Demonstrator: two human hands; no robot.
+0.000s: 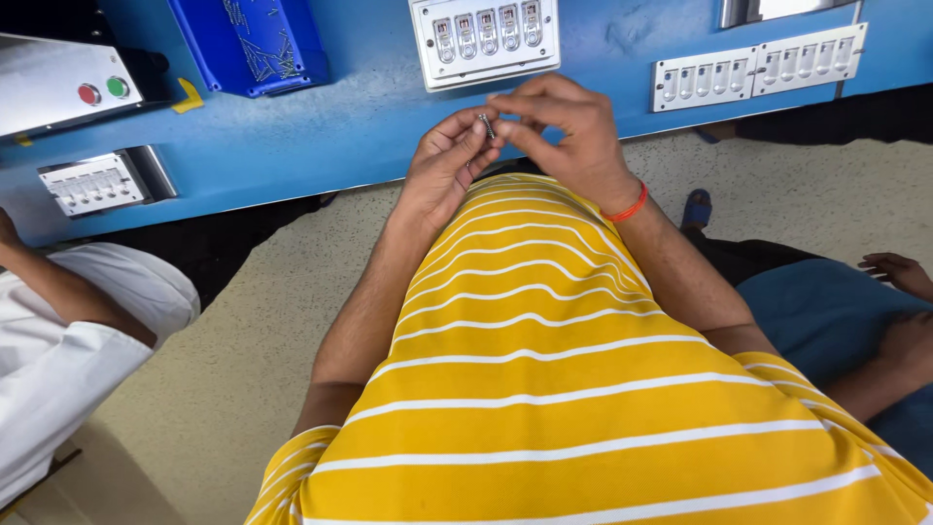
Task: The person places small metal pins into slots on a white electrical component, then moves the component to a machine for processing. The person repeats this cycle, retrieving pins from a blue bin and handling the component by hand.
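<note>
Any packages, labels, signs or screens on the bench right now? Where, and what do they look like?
No screens or signs show.
Blue bin: far left of bench, open plastic box, small metal parts inside.
Grey control box: far left edge, one red and one green round button.
Yellow tag: beside the bin, small, print unreadable.

Small shiny metal screw (486, 124); smooth matt blue-painted workbench (350, 126); glossy white plastic switch plate (484, 39).

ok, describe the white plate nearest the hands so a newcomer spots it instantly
On the blue workbench, look just beyond the two hands pinching a small metal part. The white switch plate there is squarish with five modules; the other plates are long strips or sit far left.
</note>
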